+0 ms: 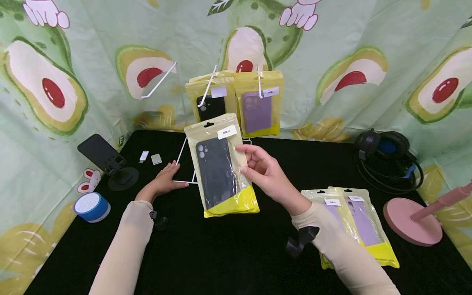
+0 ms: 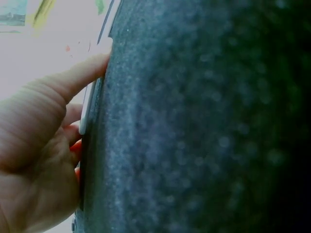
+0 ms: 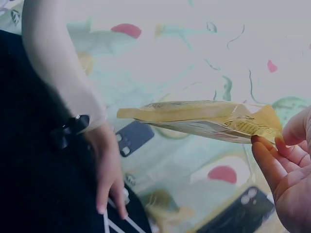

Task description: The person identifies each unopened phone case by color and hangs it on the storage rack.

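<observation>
My right hand (image 1: 271, 174) pinches the right edge of a bagged black phone case (image 1: 217, 172) between thumb and fingers, held upright in front of a white wire rack. In the right wrist view the bag (image 3: 194, 116) appears edge-on. My left hand (image 1: 162, 182) rests on the tabletop with fingers spread, touching the white wire base (image 1: 182, 150) of the rack; its thumb (image 2: 82, 73) lies along the wire in the left wrist view. Behind the held bag, a bagged black case (image 1: 217, 104) and a bagged purple case (image 1: 257, 112) hang from hooks.
A bare white hook (image 1: 159, 85) juts out on the left. More bagged purple cases (image 1: 365, 221) lie at right, partly under my forearm. Headphones (image 1: 387, 155) and a pink stand (image 1: 409, 221) are beyond; a phone stand (image 1: 107, 157) and blue speaker (image 1: 92, 208) stand left.
</observation>
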### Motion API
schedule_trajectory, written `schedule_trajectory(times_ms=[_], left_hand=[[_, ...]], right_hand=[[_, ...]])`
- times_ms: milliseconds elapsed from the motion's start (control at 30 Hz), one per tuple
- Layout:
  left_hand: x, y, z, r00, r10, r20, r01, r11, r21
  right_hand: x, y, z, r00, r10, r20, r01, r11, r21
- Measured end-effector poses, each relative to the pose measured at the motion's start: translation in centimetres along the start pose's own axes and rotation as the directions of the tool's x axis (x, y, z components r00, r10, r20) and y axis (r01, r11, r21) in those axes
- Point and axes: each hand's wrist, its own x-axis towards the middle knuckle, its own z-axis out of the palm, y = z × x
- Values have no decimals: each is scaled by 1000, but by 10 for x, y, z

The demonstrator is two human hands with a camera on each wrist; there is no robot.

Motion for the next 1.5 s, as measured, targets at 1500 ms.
schedule_trajectory(times_ms=[1500], left_hand=[[6,9,-2,991,-121,65,116,991,65]], right_hand=[[94,48,-22,855,296,-426,-372,922,-106]])
